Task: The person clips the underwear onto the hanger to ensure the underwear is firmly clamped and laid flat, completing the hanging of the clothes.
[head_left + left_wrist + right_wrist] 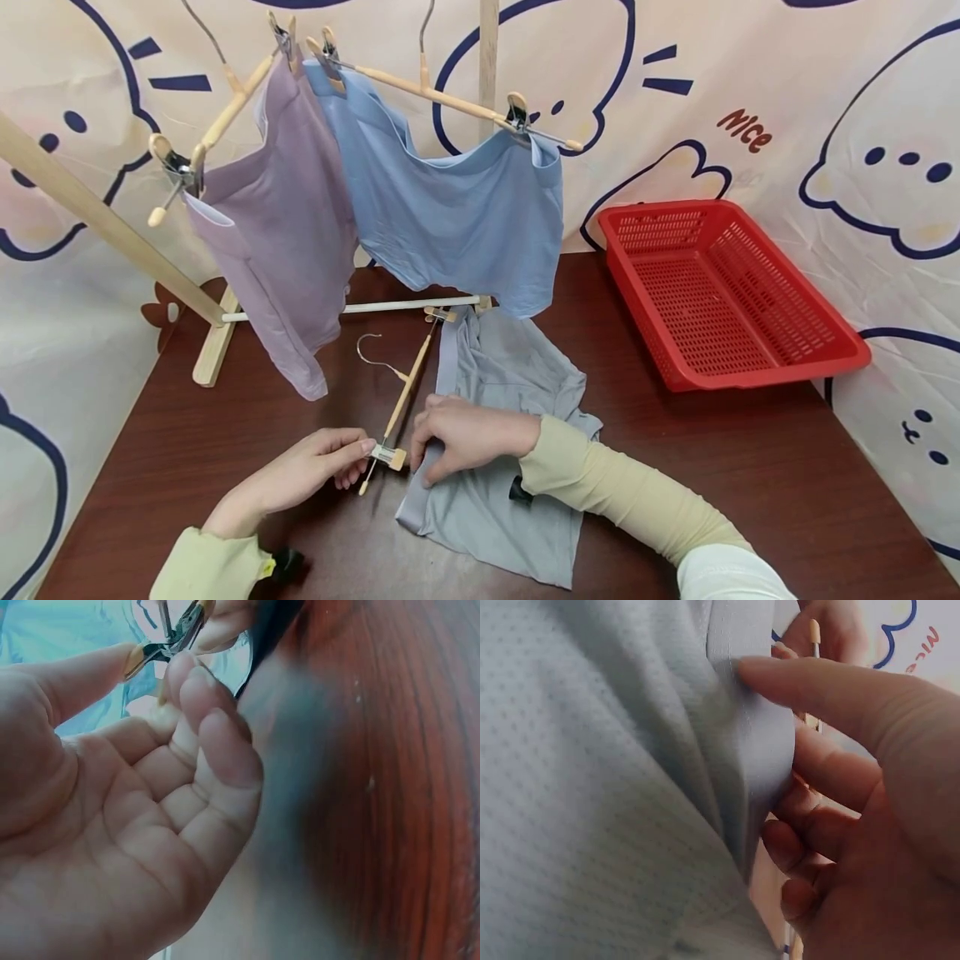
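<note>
Grey boxer briefs [517,367] lie on the table, their waistband toward a wooden clip hanger [408,387]. The hanger's far clip [440,314] sits at the far end of the waistband. My left hand [311,467] pinches the near clip [388,456] between thumb and fingers; the left wrist view shows this clip [176,641] at the fingertips. My right hand [468,437] pinches the waistband beside that clip, its thumb on one face and fingers behind, as the waistband [769,742] in the right wrist view shows.
Lilac briefs [288,208] and light blue briefs [450,208] hang from clip hangers on a wooden rack [127,233] above the table's back left. A red plastic basket [652,317] stands at the back right of the brown table [720,467]. A patterned cloth hangs behind.
</note>
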Demonstrator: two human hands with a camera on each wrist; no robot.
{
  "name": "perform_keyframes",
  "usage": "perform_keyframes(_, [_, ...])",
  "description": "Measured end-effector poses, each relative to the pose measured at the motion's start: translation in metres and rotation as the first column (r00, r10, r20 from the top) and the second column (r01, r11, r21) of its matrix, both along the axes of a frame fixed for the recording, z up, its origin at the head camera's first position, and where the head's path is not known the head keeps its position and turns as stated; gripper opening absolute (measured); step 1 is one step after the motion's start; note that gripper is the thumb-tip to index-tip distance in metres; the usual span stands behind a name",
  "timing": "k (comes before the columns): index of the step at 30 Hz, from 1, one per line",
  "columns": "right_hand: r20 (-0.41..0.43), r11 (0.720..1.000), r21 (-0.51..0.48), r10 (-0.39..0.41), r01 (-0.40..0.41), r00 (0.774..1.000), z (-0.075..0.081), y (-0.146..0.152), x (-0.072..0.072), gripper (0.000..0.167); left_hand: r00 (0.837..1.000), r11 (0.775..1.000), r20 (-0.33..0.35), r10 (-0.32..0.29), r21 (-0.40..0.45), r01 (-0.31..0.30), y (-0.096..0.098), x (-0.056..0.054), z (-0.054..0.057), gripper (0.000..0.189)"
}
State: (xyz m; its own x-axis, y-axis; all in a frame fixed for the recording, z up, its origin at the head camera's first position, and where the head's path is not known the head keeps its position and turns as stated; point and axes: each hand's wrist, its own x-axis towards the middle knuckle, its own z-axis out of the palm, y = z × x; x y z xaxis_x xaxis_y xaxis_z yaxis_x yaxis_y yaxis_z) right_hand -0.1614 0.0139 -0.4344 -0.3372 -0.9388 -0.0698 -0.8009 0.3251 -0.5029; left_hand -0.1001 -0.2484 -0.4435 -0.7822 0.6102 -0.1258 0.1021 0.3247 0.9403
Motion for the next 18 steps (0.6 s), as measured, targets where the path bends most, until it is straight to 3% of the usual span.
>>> perform_keyframes(6, [-0.063,0.999,0.041,-0.029,0.032,0.998,0.0019,0.0013,-0.0031,0.015,0.999,1.0,-0.048,0.013,-0.019,-0.014,0.0036,-0.0004,-0.0012,0.028])
perform_keyframes(13, [-0.016,0.995,0.088,-0.042,0.043,0.999,0.005,-0.0011,-0.0061,0.005,0.997,1.0,-0.082,-0.002,-0.001,0.002,0.0044,-0.0016,-0.0046,0.026])
perform_keyframes(18, [0.017,0.992,0.117,-0.041,0.039,0.999,0.0071,-0.0036,-0.0076,0.008,0.998,1.0,-0.057,-0.007,0.009,0.007,0.0042,-0.0019,-0.0068,0.026])
